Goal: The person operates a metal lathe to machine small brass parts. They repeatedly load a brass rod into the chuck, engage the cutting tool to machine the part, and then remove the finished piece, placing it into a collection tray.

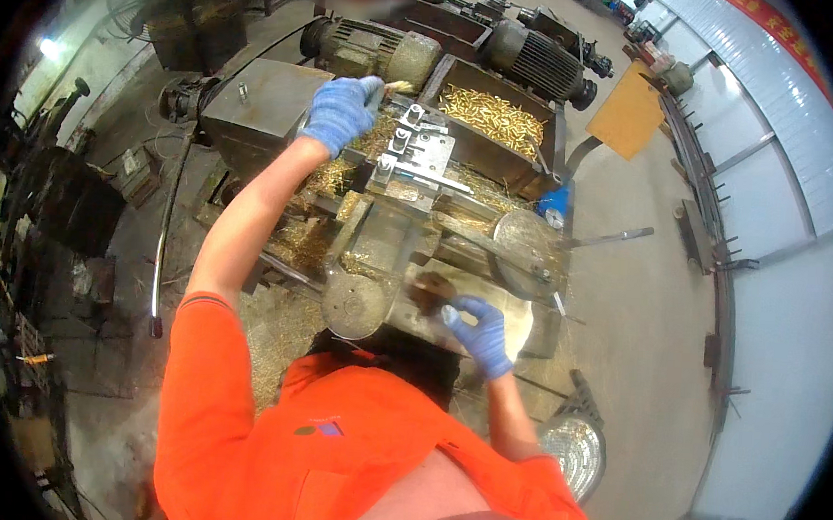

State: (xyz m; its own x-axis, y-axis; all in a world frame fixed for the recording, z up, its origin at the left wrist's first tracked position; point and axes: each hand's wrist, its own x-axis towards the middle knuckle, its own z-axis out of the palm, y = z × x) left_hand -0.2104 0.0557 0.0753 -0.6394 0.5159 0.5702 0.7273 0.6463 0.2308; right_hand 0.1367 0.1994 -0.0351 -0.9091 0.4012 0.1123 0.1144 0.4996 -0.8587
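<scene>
While the concrete floor takes up most of my view from up here, the big thing in the middle is a grey metal machine, with two ribbed electric motors behind it and brass-coloured shavings lying thick over its bed. Behind and to the right of the tool block sits an open bin of brass parts, placed close, I judge, so finished pieces drop or get tossed straight in. A round metal handwheel stands on the right side of the machine, within easy reach. On the floor by my right elbow rests a round basket of small shiny pieces. I wear an orange shirt and blue knit gloves. My left hand is stretched far forward over the bed, fingers curled shut around a small brush whose pale bristles poke out to the right, just beside the clamped tool block; I judge it is held that way to sweep shavings clear of the clamp. My right hand is low and near my body, at the front of the machine, fingers bent against a dark knob or lever there; I cannot tell whether it truly grips it or only rests on it.
</scene>
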